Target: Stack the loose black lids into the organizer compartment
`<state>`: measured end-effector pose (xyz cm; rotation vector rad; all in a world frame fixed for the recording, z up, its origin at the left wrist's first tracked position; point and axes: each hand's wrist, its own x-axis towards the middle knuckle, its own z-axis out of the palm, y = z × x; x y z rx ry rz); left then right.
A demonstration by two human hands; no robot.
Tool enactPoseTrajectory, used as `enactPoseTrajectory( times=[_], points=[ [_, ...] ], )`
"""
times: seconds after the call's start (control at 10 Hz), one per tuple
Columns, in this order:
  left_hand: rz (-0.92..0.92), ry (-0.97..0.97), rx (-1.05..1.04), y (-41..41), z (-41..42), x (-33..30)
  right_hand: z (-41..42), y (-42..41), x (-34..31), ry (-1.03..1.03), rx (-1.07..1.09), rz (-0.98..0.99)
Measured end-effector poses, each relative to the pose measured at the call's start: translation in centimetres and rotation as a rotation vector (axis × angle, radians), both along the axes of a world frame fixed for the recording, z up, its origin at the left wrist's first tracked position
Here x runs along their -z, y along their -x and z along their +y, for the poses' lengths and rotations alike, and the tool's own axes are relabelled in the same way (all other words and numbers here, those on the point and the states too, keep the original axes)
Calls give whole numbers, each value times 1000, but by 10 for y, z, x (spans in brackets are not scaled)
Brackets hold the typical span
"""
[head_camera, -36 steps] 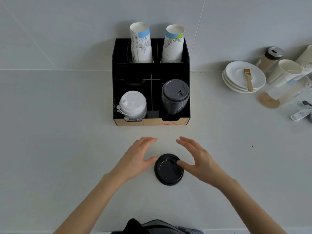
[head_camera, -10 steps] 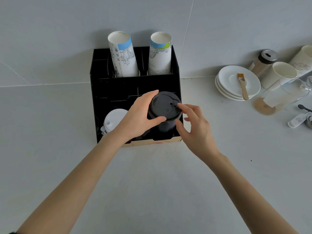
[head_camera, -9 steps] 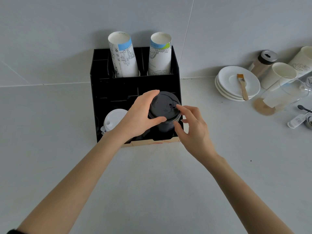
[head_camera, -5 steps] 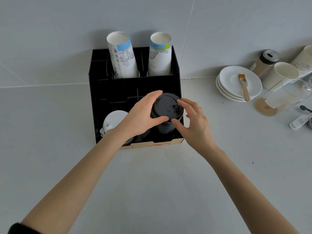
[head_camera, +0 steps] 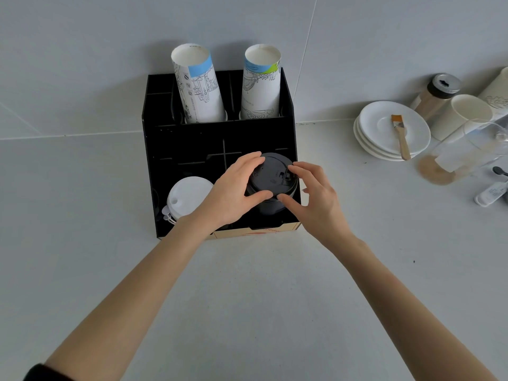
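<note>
Your left hand (head_camera: 233, 188) and right hand (head_camera: 316, 196) both pinch the rim of the round black plastic lid (head_camera: 275, 176), lying flat atop the black lid stack (head_camera: 270, 206) in the black organizer's (head_camera: 162, 166) front-right compartment, directly between your hands.

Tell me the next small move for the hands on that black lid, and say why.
Probably press the top black lid down evenly, then let go. Both the left hand and right hand pinch its rim, and it already sits atop the black stack in the organizer front right compartment.
</note>
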<state>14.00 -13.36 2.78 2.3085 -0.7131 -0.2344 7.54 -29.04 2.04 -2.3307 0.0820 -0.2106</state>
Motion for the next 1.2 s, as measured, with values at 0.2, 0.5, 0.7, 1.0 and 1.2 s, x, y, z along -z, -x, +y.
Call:
enactPoseTrajectory(
  times=[0.2,0.5,0.7,1.0,1.2],
  points=[
    [24,-49,30,-5,3,-3,0,-2,-2,31,-19,11],
    [18,-35,-90,5,0,2,-5,-5,-4,11,-37,32],
    [52,-35,-91,2,-1,-1,-8,-7,-6,30,-51,53],
    [68,-119,-48,1,6,-11,-5,-3,-23,73,-108,74],
    [-70,-221,-85,-4,16,-35,-3,-9,-45,254,-144,142]
  ],
)
